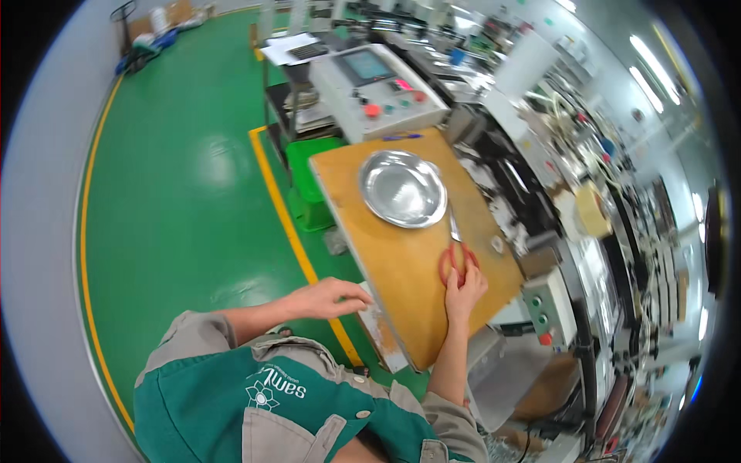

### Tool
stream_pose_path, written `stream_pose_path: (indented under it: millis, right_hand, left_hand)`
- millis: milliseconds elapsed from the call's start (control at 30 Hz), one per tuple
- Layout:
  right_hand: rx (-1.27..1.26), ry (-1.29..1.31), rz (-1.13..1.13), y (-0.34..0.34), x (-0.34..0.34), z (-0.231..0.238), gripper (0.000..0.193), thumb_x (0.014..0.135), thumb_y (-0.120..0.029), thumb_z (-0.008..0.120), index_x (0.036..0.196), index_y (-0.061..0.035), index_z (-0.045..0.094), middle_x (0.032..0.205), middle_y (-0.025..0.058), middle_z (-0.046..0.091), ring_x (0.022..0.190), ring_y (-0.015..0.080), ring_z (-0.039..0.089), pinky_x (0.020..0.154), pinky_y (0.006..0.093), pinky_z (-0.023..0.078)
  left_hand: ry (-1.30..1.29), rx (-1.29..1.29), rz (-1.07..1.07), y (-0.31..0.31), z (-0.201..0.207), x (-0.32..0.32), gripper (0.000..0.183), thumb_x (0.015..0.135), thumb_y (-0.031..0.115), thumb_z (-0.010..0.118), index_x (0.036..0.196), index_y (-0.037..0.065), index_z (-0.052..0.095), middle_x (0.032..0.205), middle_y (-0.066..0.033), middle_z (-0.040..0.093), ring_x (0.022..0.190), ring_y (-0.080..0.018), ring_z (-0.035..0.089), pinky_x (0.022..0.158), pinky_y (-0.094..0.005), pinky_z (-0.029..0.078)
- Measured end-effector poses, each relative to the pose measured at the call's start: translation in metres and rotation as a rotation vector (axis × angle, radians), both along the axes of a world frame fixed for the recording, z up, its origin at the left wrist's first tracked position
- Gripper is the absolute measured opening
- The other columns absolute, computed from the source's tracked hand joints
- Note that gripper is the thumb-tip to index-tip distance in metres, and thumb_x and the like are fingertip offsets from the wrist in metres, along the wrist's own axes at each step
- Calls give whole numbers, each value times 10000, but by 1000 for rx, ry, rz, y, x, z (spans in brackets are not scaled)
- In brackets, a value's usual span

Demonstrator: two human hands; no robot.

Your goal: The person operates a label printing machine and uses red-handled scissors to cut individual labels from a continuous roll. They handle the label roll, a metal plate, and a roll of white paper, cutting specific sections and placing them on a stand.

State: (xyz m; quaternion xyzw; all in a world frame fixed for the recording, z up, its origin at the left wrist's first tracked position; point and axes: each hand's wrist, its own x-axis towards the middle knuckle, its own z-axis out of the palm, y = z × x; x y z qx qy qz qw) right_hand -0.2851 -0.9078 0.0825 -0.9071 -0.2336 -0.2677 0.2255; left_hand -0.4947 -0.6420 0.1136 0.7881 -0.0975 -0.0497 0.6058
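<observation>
A pair of scissors (455,229) with red handles lies on the wooden tabletop (413,305), its blades directed away from me. My right hand (467,293) is closed around the handles, fingertips at the loops. Just beyond the blades sits a round, shiny metal bowl (403,189). My left hand (333,298) hovers by the table's left edge with its fingers loosely stretched, holding nothing.
Behind the bowl stands a grey control box (378,100) with a screen and buttons. A green stool (312,185) is left of the table. Machinery and a small button box (546,309) line the right side. A grey bin (505,370) stands near my right forearm.
</observation>
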Motion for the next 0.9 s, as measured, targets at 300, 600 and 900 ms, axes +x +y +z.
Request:
stream_pose_path:
  millis: [300, 600, 900]
  right_hand:
    - [83, 101, -243, 31, -2, -11, 358, 809, -229, 672, 1140, -104, 622, 951, 117, 600, 923, 314, 578, 770, 443, 464]
    - [-227, 453, -394, 79, 0, 36, 514, 827, -397, 654, 1162, -13, 584, 1057, 192, 586, 976, 373, 578, 838, 438, 464]
    - [-82, 335, -621, 110, 22, 17, 399, 803, -394, 659, 910, -13, 610, 903, 183, 651, 830, 368, 619, 744, 456, 473]
  left_hand:
    - [352, 315, 385, 146, -78, -125, 358, 890, 323, 556, 1106, 48, 636, 1018, -166, 669, 941, -310, 642, 827, -387, 502]
    - [117, 339, 171, 174, -65, -52, 370, 914, 311, 546, 1148, 28, 594, 1079, -149, 647, 983, -318, 614, 837, -405, 484]
    - [195, 259, 177, 275, -24, 36, 355, 894, 268, 588, 1123, -3, 612, 1023, -167, 669, 917, -275, 654, 786, -363, 506]
